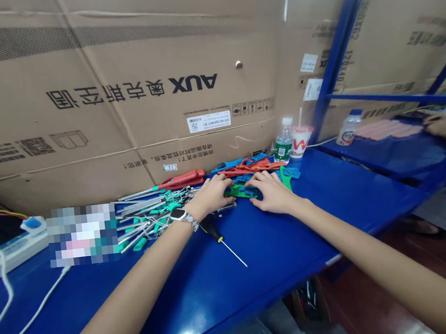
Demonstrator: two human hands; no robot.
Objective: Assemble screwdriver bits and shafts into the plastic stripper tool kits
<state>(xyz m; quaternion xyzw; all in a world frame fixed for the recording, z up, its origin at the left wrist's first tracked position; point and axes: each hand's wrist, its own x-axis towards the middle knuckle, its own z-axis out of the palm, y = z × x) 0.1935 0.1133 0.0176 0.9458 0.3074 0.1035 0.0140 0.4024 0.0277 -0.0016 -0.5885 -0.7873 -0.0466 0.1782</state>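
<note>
My left hand (212, 194), with a watch and bracelet at its wrist, curls its fingers at the left end of a green plastic piece (238, 191). From the other side, my right hand (272, 192) bends its thumb and fingers around the right end, where blue plastic also shows. The fingers partly hide the grip. Around them lie blue plastic pieces (228, 163), orange-red ones (263, 166) and another green piece (286, 178) with a loop. A screwdriver (217, 235) with a black and yellow handle lies below my left hand.
Left of my hands is a heap of metal rods (132, 211) with green ends and wires. Red-handled pieces (182, 180) lie behind it. A bottle (283, 142) and a cup (299, 142) stand back right. Cardboard (134, 48) walls the blue table (205, 296). Another person's hand (444, 128) is beyond the frame.
</note>
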